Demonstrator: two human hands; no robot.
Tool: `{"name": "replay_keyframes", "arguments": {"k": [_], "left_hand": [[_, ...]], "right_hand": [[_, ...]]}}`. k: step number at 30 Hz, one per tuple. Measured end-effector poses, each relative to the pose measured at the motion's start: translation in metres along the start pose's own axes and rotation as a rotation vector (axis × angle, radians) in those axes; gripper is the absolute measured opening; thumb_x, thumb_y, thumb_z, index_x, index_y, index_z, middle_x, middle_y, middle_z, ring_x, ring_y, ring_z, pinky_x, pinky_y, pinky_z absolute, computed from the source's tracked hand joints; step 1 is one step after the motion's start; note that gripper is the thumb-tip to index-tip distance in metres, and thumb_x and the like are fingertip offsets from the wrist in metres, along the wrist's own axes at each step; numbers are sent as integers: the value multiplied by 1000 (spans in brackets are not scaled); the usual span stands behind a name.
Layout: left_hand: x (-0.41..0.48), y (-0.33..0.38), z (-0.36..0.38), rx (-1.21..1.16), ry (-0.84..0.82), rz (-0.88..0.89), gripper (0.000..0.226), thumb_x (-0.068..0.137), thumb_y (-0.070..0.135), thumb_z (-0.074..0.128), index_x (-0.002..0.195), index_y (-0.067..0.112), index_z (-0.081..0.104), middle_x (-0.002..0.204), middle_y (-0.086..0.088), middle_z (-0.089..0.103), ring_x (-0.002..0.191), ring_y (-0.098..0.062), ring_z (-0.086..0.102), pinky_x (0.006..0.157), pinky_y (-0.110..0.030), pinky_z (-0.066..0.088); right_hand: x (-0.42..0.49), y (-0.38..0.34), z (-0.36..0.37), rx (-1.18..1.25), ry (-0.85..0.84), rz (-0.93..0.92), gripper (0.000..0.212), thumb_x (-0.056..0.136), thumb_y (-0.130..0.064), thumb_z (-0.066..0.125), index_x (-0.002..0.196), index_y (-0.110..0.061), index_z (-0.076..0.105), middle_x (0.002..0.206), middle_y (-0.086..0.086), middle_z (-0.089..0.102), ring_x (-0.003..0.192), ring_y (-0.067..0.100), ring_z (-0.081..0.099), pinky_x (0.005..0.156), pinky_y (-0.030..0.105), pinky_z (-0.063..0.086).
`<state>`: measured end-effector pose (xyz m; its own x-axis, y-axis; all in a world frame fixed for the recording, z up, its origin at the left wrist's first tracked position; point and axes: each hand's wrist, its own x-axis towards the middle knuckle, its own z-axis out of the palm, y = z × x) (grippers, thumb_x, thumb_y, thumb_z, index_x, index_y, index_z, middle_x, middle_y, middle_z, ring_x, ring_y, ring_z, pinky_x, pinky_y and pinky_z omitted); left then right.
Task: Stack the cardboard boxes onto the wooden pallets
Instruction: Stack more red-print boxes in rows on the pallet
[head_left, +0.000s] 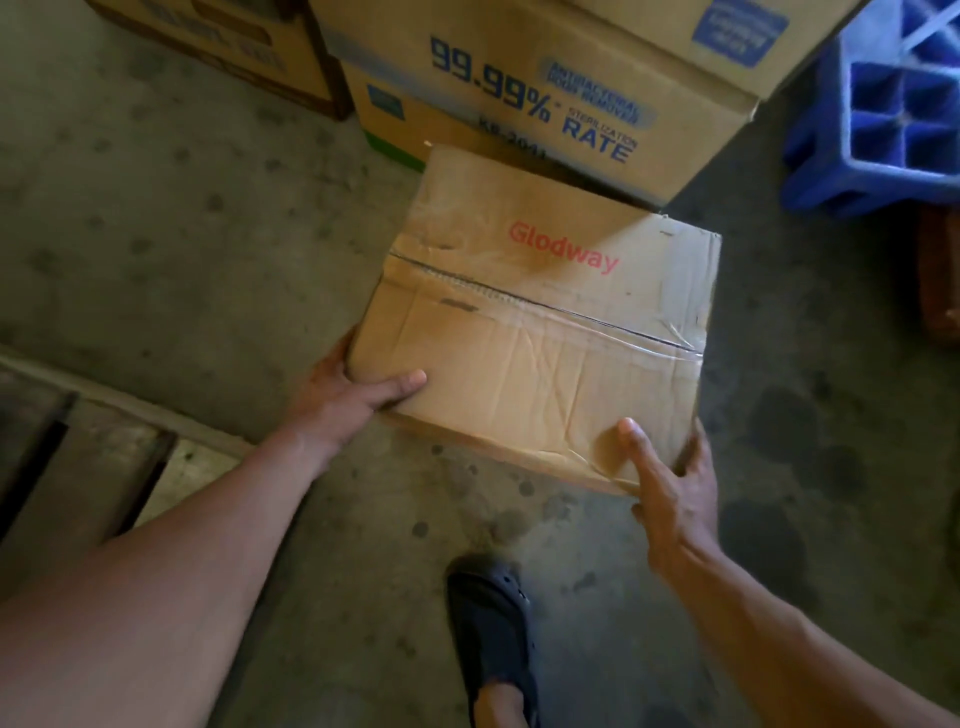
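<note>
The person holds 1 cardboard box, the Glodway box (545, 332), with 2 hands over the concrete floor (182, 234). Its top is closed with clear tape along the middle seam, and the red word "Glodway" stands on the far flap. The cardboard is creased and a little crushed.

The left hand (343, 400) grips the near left corner. The thumb lies flat on the top face, and the other fingers go round the left side, where they are mostly hidden. The right hand (670, 478) grips the near right corner. The thumb presses on the top beside the taped edge, apart from the other fingers, which reach along the right side and look blurred. I cannot tell if those fingers are spread or close together.

The Glodway box is in the middle of the view and looks tilted. I cannot tell if its bottom touches the floor. Just behind it stands a large box (519, 78) printed "99.99% STERILIZATION RATE" in blue, and a second carton (218, 47) is at the left of that one.

The wooden pallet (78, 457) lies at the lower left, near the left forearm and apart from the held box. A blue plastic crate (883, 119) stands at the upper right. A black shoe (488, 629) is on the floor below the box.
</note>
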<state>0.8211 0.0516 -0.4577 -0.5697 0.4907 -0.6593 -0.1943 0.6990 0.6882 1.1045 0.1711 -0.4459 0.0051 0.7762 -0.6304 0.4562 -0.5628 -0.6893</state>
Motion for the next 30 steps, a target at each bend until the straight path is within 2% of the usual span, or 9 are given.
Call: {"name": "replay_keyframes", "arguments": {"k": [3,5,8,13,18,20,23,27,30], "left_hand": [[-24,-7,-1,-139,-6,22,98,48,52,93,134,33,51,124,0,64,115,-24,59,102,-47,48],[-52,-16,-11,-190,18,39,100,44,55,90,134,29,53,125,-1,64,115,-24,60,103,-50,48],[-98,-37,-27,-292,116,71,91,43,53,87,125,27,58,119,1,68,110,-19,64,101,-45,51],[-182,-75,-71,-454,309,128,72,53,39,91,117,31,59,107,8,72,95,-4,69,83,-26,54],[-264,-110,-135,-545,480,124,93,57,50,87,139,30,49,126,3,61,115,-17,60,97,-43,52],[-293,-126,-155,-575,582,118,98,56,55,89,140,30,47,125,5,59,115,-16,58,97,-42,51],[-326,-151,-174,-634,760,85,88,55,52,84,133,36,48,115,16,59,105,-5,57,93,-36,53],[-348,-187,-180,-787,839,56,75,65,39,88,132,42,52,115,15,66,106,-9,64,92,-38,54],[-354,-205,-171,-900,890,68,72,64,38,88,127,46,55,115,17,69,105,-5,67,86,-34,53]], "right_hand": [[-3,-10,-8,42,-38,-10,92,71,-50,75,151,-42,31,146,2,45,127,31,53,99,61,49],[-18,-17,-11,29,-78,-55,94,68,-50,76,150,-44,32,147,2,45,123,32,57,95,59,52],[-45,-25,-13,-30,-116,-153,90,71,-50,78,149,-45,34,146,0,47,124,29,56,98,58,51],[-100,-44,13,-130,-256,-317,82,73,-51,81,144,-51,39,138,-6,52,122,25,56,99,56,50],[-169,-67,68,-217,-434,-457,86,65,-61,82,139,-57,40,127,-12,55,117,22,58,95,54,53],[-196,-74,94,-266,-516,-510,89,60,-67,80,138,-58,39,123,-14,57,116,22,58,94,55,53],[-229,-79,129,-361,-637,-581,87,58,-71,79,135,-55,42,118,-16,60,114,23,60,95,56,53],[-252,-78,170,-548,-762,-688,92,57,-80,71,136,-40,48,124,-5,62,109,24,62,92,56,54],[-253,-78,201,-600,-887,-729,76,61,-75,73,128,-48,49,121,-10,62,110,22,62,95,55,53]]}}
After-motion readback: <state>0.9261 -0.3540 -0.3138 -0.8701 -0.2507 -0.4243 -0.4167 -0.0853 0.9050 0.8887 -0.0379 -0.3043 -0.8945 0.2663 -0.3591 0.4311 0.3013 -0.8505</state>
